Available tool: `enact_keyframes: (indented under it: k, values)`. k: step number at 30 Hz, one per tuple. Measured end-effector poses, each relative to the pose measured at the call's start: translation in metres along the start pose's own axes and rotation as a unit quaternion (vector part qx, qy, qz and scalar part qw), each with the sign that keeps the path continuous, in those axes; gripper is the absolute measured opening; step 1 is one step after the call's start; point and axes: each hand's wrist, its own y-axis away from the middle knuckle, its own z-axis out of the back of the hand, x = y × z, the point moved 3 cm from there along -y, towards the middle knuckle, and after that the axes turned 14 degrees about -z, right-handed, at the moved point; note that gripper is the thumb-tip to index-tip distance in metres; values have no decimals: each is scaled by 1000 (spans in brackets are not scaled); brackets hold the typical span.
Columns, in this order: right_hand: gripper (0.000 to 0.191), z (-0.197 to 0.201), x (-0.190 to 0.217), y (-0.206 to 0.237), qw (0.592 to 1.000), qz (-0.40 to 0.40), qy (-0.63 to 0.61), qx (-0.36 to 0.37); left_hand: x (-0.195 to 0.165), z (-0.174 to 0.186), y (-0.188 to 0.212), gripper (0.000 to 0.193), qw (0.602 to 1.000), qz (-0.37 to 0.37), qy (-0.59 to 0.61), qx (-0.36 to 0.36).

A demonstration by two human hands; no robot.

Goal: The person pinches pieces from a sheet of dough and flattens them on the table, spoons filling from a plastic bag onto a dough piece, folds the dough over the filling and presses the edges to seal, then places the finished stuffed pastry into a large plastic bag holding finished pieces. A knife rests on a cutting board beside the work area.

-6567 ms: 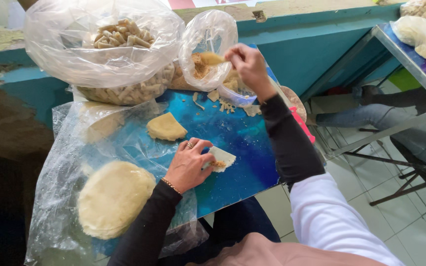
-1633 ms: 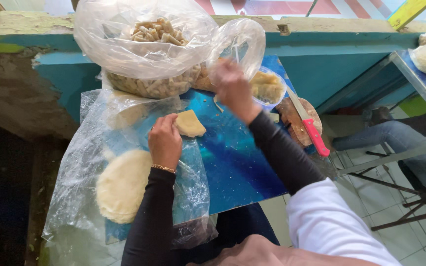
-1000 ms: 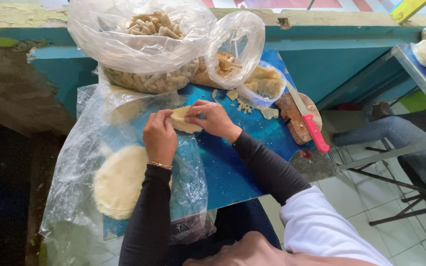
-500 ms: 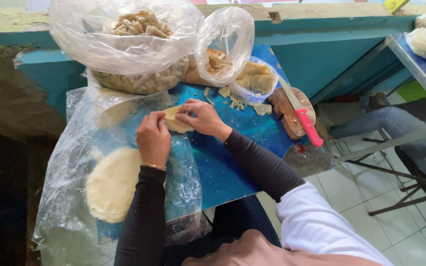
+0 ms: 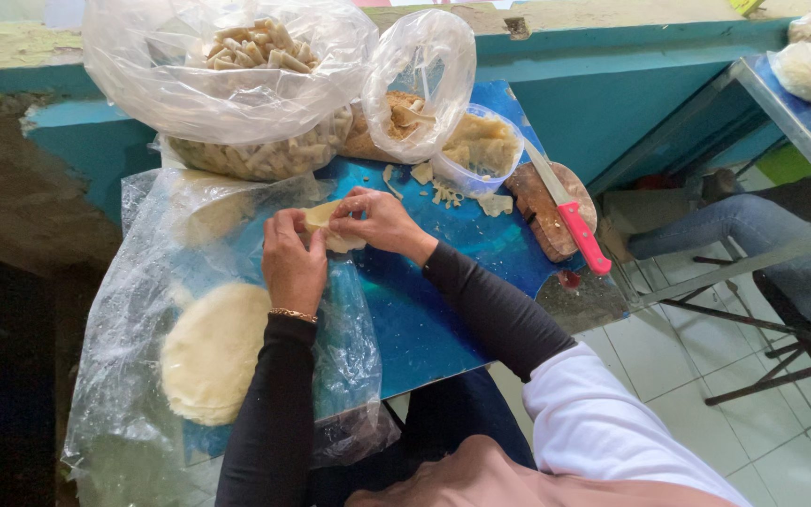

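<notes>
Both hands on dough piece, frame centre.
Left hand and right hand: each grip clamped on it, over blue surface.

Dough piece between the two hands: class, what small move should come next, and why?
Probably keep folding the dough piece shut: both the left hand and right hand pinch its edges over the blue board, and it looks half wrapped, not yet a closed roll like those in the large bag.
</notes>
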Motion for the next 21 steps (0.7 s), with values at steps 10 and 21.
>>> enact_keyframes:
  k: [10,21]
  values:
    - [22,-4,-24,-13,993,5,-104,57,8,0,0,28,996,63,65,2]
    - [26,-7,-47,-20,942,-193,-257,93,13,-10,2,24,999,32,42,11]
